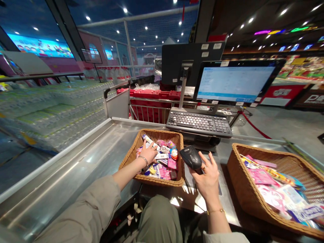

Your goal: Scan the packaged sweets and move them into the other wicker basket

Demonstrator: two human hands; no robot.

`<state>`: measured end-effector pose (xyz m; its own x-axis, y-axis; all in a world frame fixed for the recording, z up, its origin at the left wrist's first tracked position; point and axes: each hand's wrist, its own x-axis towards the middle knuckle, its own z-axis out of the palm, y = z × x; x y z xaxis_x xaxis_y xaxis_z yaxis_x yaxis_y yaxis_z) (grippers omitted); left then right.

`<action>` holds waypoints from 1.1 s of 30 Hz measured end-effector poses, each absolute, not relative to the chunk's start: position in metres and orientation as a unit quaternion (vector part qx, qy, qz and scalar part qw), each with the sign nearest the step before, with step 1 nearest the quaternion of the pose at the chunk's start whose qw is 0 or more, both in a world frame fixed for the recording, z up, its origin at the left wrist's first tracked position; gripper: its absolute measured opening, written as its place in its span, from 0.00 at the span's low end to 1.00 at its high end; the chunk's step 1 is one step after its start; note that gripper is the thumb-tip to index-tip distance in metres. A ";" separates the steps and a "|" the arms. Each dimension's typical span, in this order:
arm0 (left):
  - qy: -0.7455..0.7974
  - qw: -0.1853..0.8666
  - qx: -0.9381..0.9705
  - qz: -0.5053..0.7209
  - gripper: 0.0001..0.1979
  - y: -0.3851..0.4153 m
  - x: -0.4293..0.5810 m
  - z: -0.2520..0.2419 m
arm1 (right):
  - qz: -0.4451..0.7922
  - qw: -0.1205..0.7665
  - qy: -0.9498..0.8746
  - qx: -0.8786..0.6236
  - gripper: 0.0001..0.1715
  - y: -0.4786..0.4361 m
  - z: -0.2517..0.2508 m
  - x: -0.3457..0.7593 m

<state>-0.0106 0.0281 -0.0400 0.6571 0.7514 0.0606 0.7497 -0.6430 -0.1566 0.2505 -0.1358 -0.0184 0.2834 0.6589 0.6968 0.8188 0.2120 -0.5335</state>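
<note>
- The supermarket checkout lane has a shiny, hard-looking floor (291, 128), and shrink-wrapped packs of bottled water (50, 108) are stacked left of the point-of-sale keyboard (198, 122).
- The stainless steel counter (76, 158) runs in front of the keyboard and looks smooth and slippery, so loose items could slide on it.
- A monitor (235, 84) stands behind the keyboard.
- A wicker basket (154, 133) sits just below the keyboard, and a second, larger wicker basket (265, 162) of flat pink packets (262, 177) lies to its right.
- The left hand (148, 152) rests with spread fingers on the small boxed sweets (164, 164) in the nearer basket; these look light, stiff and easily taken by their edges.
- The right hand (207, 179) is below the keyboard, with its fingers spread upward beside a black handheld barcode scanner (191, 157). The scanner looks light and best held by its handle, but I cannot tell how firmly it is gripped.
</note>
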 end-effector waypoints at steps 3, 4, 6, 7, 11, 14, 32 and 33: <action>-0.416 0.075 -0.906 0.002 0.14 0.030 -0.011 -0.042 | -0.080 0.506 -0.593 -0.621 0.10 -0.137 -0.019 0.251; -0.418 0.073 -0.906 0.000 0.13 0.031 -0.012 -0.043 | -0.080 0.507 -0.592 -0.621 0.10 -0.137 -0.019 0.252; -0.420 0.069 -0.905 -0.003 0.12 0.030 -0.012 -0.043 | -0.081 0.507 -0.592 -0.621 0.09 -0.137 -0.019 0.253; -0.421 0.068 -0.905 -0.005 0.11 0.030 -0.012 -0.042 | -0.081 0.508 -0.593 -0.620 0.09 -0.137 -0.019 0.253; -0.427 0.071 -0.901 -0.015 0.07 0.028 -0.011 -0.038 | -0.082 0.508 -0.593 -0.619 0.10 -0.138 -0.019 0.255; -0.432 0.077 -0.898 -0.027 0.07 0.026 -0.012 -0.030 | -0.082 0.508 -0.589 -0.623 0.10 -0.139 -0.018 0.255; -0.447 0.111 -0.874 -0.153 0.09 -0.003 0.020 0.054 | -0.119 0.523 -0.572 -0.620 0.11 -0.147 -0.001 0.256; -0.444 0.114 -0.875 -0.159 0.09 -0.005 0.023 0.057 | -0.122 0.524 -0.571 -0.621 0.10 -0.148 0.001 0.256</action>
<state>0.0229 -0.0050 0.0570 0.5558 0.7399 0.3791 0.8122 -0.5806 -0.0575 0.2564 -0.1481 0.0012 0.3190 0.5806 0.7491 0.8360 0.2000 -0.5110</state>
